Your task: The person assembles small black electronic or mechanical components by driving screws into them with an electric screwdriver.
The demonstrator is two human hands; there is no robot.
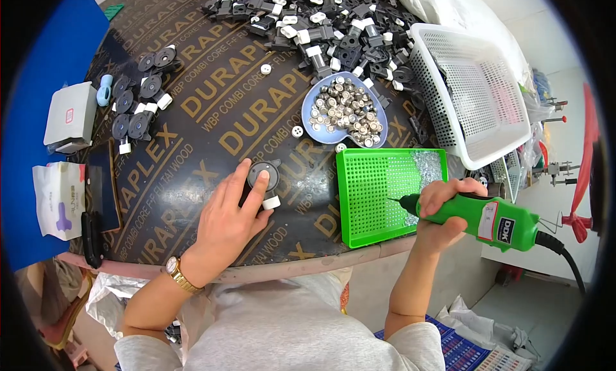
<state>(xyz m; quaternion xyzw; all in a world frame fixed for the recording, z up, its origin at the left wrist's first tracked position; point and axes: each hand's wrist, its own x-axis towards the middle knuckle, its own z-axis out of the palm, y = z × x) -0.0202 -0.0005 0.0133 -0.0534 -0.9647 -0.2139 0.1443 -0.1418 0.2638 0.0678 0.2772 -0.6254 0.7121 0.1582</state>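
Under my left hand (222, 223) lies a round black plastic part (272, 171) with a white tab (272, 203) on its near side. My fingers close around that part on the tabletop, one fingertip pressing its top. My right hand (444, 207) grips a green electric screwdriver (513, 224) with a black cord. Its dark bit points left over a green perforated screw tray (366, 207), whose right side holds many small silver screws (428, 169). I cannot make out whether a screw sits on the bit.
A blue heart-shaped bowl (308, 122) holds small round metal pieces beyond the tray. Black and white parts (359, 37) are heaped at the far side, beside a white basket (471, 156). Several round black assemblies (151, 86), a box (72, 114), a tissue pack (58, 198) and a phone (104, 185) lie left.
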